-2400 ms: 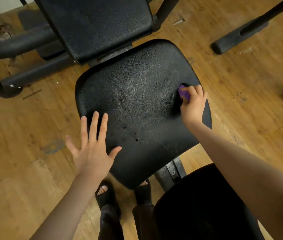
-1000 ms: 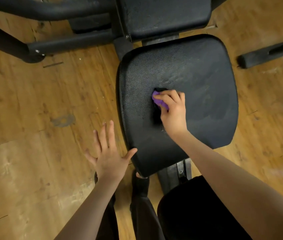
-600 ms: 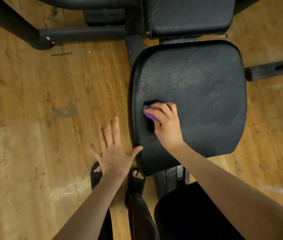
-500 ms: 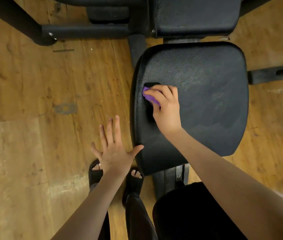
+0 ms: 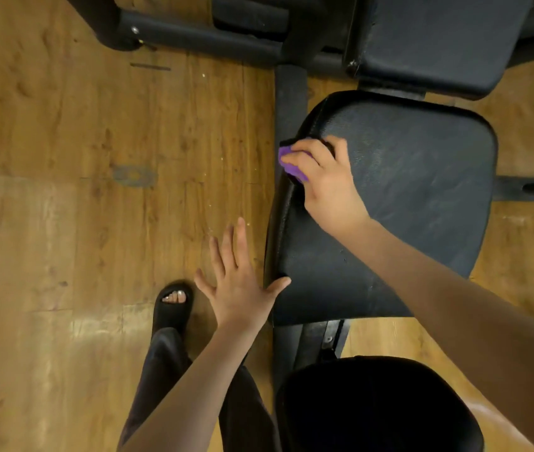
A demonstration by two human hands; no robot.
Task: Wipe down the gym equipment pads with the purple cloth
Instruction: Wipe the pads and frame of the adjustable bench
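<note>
A black padded seat pad [image 5: 415,197] fills the middle right of the head view. My right hand [image 5: 327,184] grips the small purple cloth [image 5: 290,164] and holds it against the pad's upper left edge. Most of the cloth is hidden under my fingers. My left hand [image 5: 239,282] hovers flat with straight, spread fingers beside the pad's lower left corner, its thumb tip at the pad's edge. A second black pad, the backrest [image 5: 435,44], lies beyond the seat at the top right.
Black frame tubes [image 5: 200,37] run across the wooden floor [image 5: 63,190] at the top left. A black bar [image 5: 530,187] sticks out right of the seat. My foot in a black sandal [image 5: 171,308] stands left of the seat's front bracket [image 5: 324,340].
My right hand has swept the cloth from the seat's right side across to its upper left edge. My left hand came off the seat top to its left side. The view shifted left.
</note>
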